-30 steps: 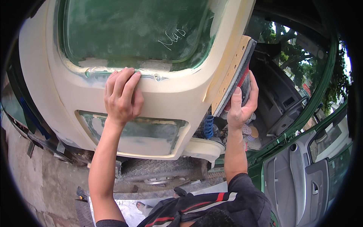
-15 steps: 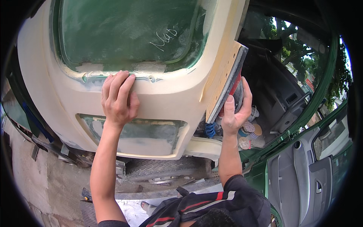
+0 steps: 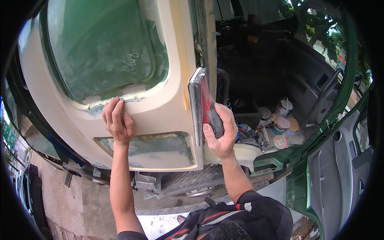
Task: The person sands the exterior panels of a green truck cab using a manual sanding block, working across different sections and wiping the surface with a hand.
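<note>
Right hand [image 3: 219, 134] grips a long sanding block [image 3: 199, 105], held upright against the rear edge of the cream-filled van panel [image 3: 160, 116]. Left hand [image 3: 117, 123] lies flat, fingers together, on the panel below the window [image 3: 100, 48]. Open doorway to the right; sanding discs [image 3: 280, 128] litter the cab floor.

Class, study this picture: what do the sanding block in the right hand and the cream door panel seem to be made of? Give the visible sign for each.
Sanding block: probably a rigid plastic or metal plate, red-backed with a dark grip; its thin grey edge looks hard and straight. Door panel: likely sheet metal under matt cream primer or filler; dull, chalky, with dusty sanded patches. The right hand grips the block; the left hand rests on the panel.
</note>
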A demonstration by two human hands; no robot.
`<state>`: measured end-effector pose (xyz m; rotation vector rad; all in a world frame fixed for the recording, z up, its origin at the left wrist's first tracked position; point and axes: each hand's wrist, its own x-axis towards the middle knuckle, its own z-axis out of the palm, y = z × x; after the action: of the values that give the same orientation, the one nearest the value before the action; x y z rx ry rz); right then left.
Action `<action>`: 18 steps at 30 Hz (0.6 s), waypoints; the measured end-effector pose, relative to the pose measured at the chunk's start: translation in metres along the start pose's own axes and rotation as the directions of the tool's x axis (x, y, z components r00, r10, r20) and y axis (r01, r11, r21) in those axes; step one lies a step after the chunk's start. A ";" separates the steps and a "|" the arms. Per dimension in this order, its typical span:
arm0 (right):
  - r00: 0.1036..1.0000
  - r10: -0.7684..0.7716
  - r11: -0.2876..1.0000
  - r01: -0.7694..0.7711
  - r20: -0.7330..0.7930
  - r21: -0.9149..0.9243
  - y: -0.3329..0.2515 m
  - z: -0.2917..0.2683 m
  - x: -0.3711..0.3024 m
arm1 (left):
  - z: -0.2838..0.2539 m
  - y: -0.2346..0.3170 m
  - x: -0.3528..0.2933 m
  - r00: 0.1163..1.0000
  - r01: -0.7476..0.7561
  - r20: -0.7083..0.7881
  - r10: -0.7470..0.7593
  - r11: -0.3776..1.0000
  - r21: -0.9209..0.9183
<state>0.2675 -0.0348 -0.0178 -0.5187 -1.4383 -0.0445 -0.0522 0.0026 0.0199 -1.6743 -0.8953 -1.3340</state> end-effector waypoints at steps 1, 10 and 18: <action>1.000 -0.002 1.000 0.002 -0.008 0.006 0.000 0.001 -0.001 | -0.002 0.000 0.001 1.000 0.000 0.002 0.000 1.000 0.006; 0.991 0.120 0.974 -0.129 0.058 0.186 0.017 -0.011 -0.051 | -0.003 0.005 0.005 1.000 -0.006 0.022 0.004 0.998 0.069; 0.989 0.140 0.961 -0.147 0.048 0.236 0.018 -0.016 -0.053 | 0.003 0.006 0.006 1.000 -0.017 0.022 0.015 0.995 0.101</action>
<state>0.2807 -0.0390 -0.0742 -0.4250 -1.4092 0.2513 -0.0444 0.0025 0.0241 -1.6164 -0.9447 -1.2419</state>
